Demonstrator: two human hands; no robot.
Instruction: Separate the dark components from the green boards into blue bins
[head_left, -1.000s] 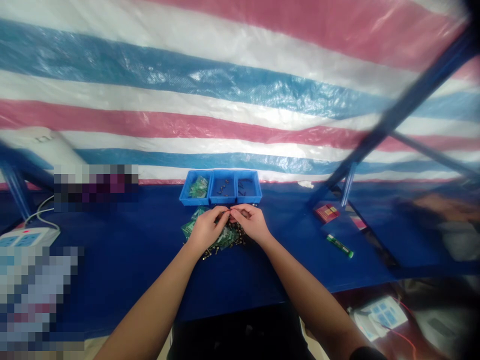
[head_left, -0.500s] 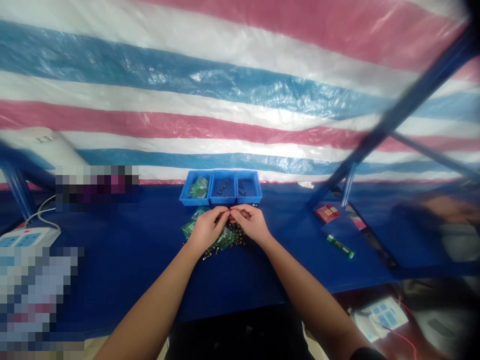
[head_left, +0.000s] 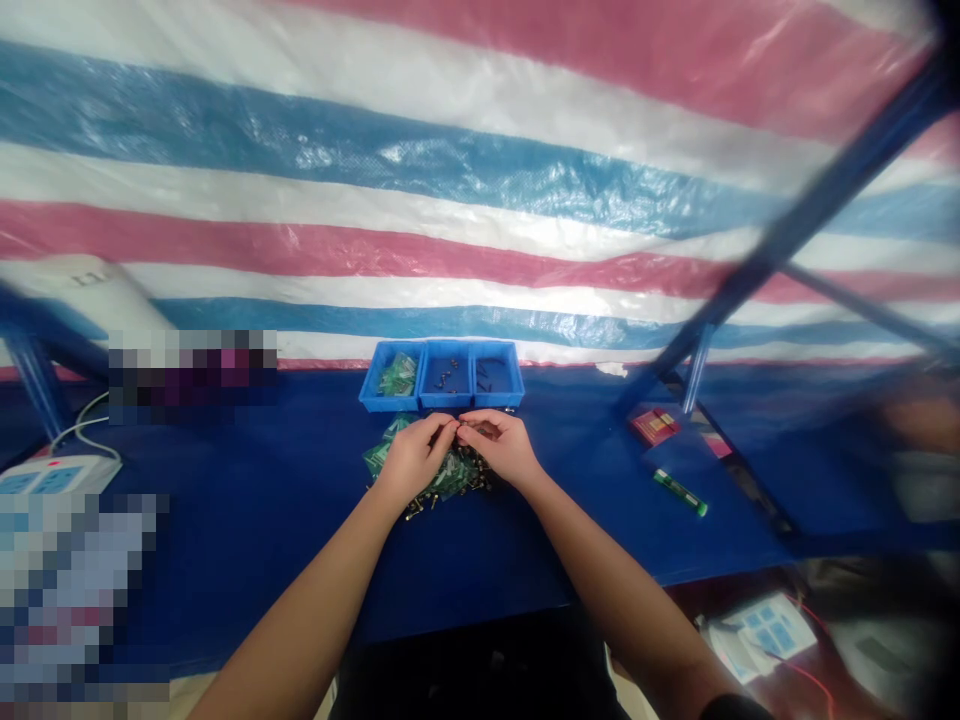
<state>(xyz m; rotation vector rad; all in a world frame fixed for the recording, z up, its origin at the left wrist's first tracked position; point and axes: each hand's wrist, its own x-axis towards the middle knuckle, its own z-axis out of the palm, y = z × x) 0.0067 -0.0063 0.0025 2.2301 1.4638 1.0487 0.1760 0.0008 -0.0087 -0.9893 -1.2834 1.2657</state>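
Observation:
My left hand (head_left: 415, 455) and my right hand (head_left: 501, 443) meet fingertip to fingertip over a heap of small parts. Both are closed in a pinch; whatever lies between the fingertips is too small and hidden to name. Under and around them spreads the pile of green circuit-board-like pieces (head_left: 450, 478), mixed with small brass-coloured metal parts (head_left: 411, 508). Just beyond the hands stand three blue bins side by side: the left bin (head_left: 386, 404) holds green pieces, the middle bin (head_left: 447, 400) a few small metal parts, the right bin (head_left: 501, 399) a few thin dark pieces.
On the right of the blue table (head_left: 285, 520) lie a red box (head_left: 655, 427) and a green tube (head_left: 680, 492). A white power strip (head_left: 60, 474) with a cable sits at the left. Blue metal frame bars (head_left: 750, 275) rise at the right before the striped sheet (head_left: 450, 230).
My fingertips have shifted slightly at the pinch, the right ones lower and a little to the left. The bins and the pile look the same. A blurred shape at the far right has moved right.

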